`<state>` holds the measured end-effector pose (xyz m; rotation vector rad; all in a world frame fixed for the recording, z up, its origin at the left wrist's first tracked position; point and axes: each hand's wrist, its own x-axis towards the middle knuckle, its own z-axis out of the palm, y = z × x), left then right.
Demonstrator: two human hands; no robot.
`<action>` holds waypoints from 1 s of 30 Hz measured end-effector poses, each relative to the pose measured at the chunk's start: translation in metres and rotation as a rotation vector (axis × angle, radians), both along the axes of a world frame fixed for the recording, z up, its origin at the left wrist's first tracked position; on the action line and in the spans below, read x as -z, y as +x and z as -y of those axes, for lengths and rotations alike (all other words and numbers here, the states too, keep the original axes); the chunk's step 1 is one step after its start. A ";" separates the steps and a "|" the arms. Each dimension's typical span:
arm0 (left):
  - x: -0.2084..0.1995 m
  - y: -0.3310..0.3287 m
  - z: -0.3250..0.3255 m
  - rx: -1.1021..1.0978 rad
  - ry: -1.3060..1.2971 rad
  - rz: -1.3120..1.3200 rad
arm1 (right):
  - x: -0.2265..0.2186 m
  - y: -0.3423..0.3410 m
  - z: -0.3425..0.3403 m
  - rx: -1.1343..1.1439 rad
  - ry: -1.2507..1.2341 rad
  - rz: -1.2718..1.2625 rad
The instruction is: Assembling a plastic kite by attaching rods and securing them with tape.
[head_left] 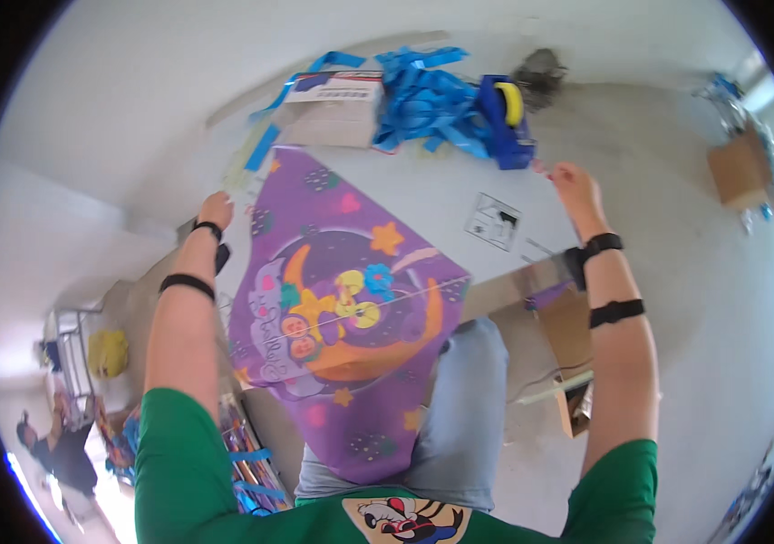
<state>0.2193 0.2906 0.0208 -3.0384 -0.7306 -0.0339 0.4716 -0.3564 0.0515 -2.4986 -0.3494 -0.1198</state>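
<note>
Purple diamond-shaped kite sheet point(333, 358) lies partly on the white table point(423, 195), lower part over the jeans point(473, 399), long axis running from upper left down toward the lap. Left hand point(216, 211) is nearer, sheet just to its right; right hand point(579, 192) is well apart, sheet off to its left and lower. Fingers on both hands look curled in, can't tell if either pinches anything.

Sheet point(355, 313) over table point(437, 186) edge; box point(331, 127) behind; ribbon heap point(428, 104) right of box; tape dispenser point(503, 136) farther right
</note>
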 end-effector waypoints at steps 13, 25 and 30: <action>0.067 0.038 -0.020 -0.472 -0.036 0.012 | -0.017 0.046 -0.039 0.004 0.022 -0.242; 0.057 0.028 -0.044 -0.417 0.153 -0.094 | -0.005 0.064 -0.063 0.190 0.416 -0.466; 0.057 0.003 -0.066 -0.397 0.139 -0.031 | -0.010 0.066 -0.064 0.223 0.758 -0.682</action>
